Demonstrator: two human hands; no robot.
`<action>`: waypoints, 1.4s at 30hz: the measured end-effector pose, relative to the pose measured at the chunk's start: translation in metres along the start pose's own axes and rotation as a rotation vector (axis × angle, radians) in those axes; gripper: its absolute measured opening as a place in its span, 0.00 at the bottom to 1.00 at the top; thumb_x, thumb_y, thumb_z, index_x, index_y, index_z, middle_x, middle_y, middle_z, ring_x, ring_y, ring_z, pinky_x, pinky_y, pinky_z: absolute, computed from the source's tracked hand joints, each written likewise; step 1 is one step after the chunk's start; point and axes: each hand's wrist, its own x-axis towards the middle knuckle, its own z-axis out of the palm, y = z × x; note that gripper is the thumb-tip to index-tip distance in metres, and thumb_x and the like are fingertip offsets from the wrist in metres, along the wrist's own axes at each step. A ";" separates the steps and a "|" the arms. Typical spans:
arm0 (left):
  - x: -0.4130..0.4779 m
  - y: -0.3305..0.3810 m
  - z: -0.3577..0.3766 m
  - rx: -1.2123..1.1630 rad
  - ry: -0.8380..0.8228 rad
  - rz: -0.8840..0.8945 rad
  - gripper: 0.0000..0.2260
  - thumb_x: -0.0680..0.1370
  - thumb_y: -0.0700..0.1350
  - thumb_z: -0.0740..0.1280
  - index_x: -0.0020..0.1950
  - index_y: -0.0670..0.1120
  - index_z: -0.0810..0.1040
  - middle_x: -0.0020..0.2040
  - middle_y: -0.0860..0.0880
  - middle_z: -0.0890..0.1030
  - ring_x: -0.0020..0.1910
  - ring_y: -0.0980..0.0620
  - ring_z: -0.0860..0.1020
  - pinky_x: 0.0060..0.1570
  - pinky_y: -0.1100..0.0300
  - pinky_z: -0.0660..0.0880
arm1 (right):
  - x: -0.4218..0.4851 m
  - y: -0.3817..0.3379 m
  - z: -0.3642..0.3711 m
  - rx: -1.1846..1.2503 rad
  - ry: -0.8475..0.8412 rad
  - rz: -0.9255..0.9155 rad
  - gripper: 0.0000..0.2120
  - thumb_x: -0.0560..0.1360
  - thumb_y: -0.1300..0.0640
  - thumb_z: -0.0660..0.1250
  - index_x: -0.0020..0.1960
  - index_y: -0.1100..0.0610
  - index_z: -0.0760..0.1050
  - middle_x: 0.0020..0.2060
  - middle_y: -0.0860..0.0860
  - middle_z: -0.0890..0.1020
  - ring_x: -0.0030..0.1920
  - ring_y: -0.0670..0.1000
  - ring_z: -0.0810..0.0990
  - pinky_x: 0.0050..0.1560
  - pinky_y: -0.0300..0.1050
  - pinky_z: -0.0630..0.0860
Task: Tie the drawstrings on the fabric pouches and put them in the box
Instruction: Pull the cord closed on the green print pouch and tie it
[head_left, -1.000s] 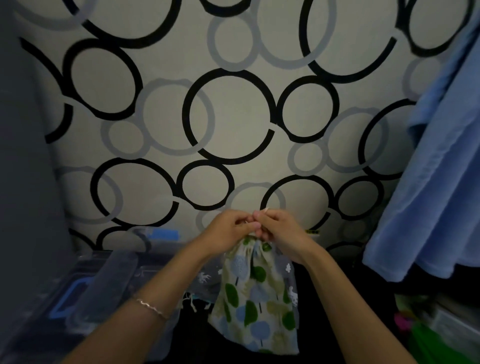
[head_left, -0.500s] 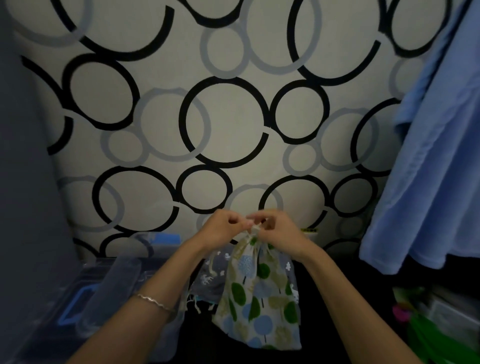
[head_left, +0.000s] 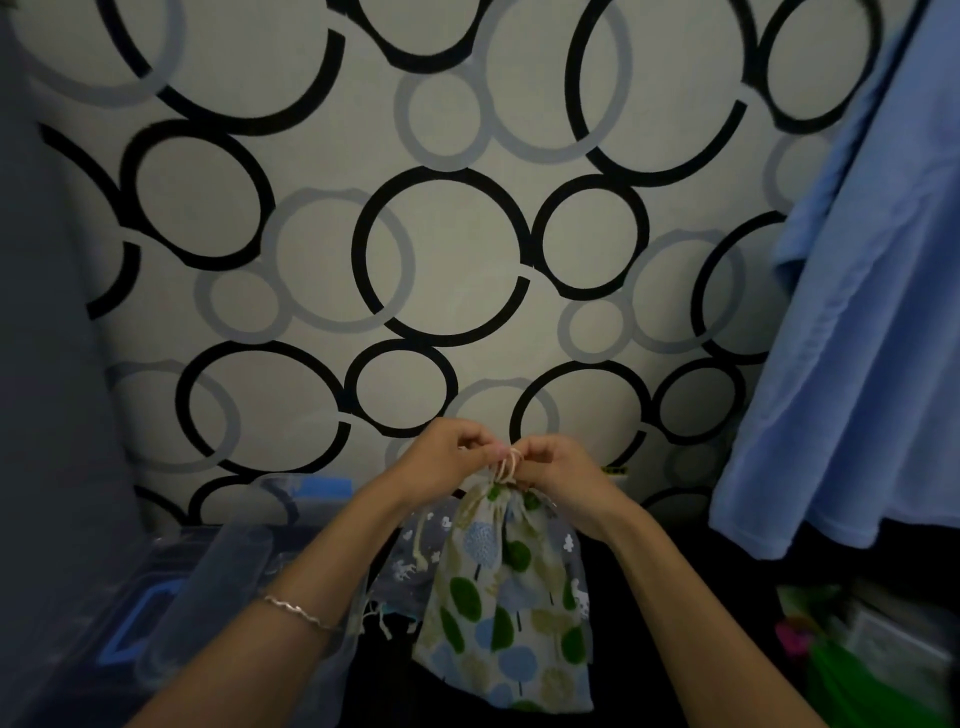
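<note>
- Low in the middle of the view, a tree-print pouch (head_left: 506, 597) hangs from its gathered neck, held up in front of the circle-patterned wall (head_left: 467, 234).
- Left hand (head_left: 441, 460) and right hand (head_left: 558, 470) meet just above that neck; the fingers of each are pinched together on the pale drawstring (head_left: 508, 467), whose small loops show between them.
- Soft, thin cloth like this looks light and floppy; I judge the cord and cinched neck the best places to take hold, since the body would just fold.
- Behind it lies a grey animal-print pouch (head_left: 415, 561), apparently on the dark surface.
- At lower left sits a clear plastic box (head_left: 218, 582) with blue latches, near the left forearm.
</note>
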 end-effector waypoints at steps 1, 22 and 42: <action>0.000 0.000 0.001 -0.005 -0.001 -0.009 0.07 0.77 0.44 0.69 0.46 0.43 0.84 0.43 0.45 0.84 0.39 0.60 0.77 0.42 0.69 0.74 | 0.000 0.000 0.001 0.003 0.007 -0.015 0.09 0.74 0.64 0.71 0.37 0.53 0.83 0.34 0.50 0.83 0.37 0.47 0.80 0.46 0.43 0.76; -0.008 0.005 -0.008 -0.213 -0.180 -0.263 0.12 0.79 0.55 0.64 0.47 0.50 0.83 0.26 0.53 0.72 0.27 0.60 0.65 0.30 0.65 0.65 | 0.000 -0.003 0.013 0.052 0.114 -0.130 0.08 0.78 0.58 0.67 0.54 0.55 0.84 0.49 0.52 0.86 0.51 0.51 0.84 0.56 0.46 0.80; -0.009 -0.015 -0.014 0.062 -0.100 -0.137 0.12 0.79 0.46 0.66 0.35 0.54 0.81 0.35 0.55 0.78 0.37 0.58 0.75 0.44 0.61 0.71 | 0.006 -0.018 -0.028 0.629 0.286 0.239 0.22 0.83 0.51 0.55 0.29 0.52 0.62 0.24 0.48 0.56 0.23 0.46 0.54 0.23 0.38 0.54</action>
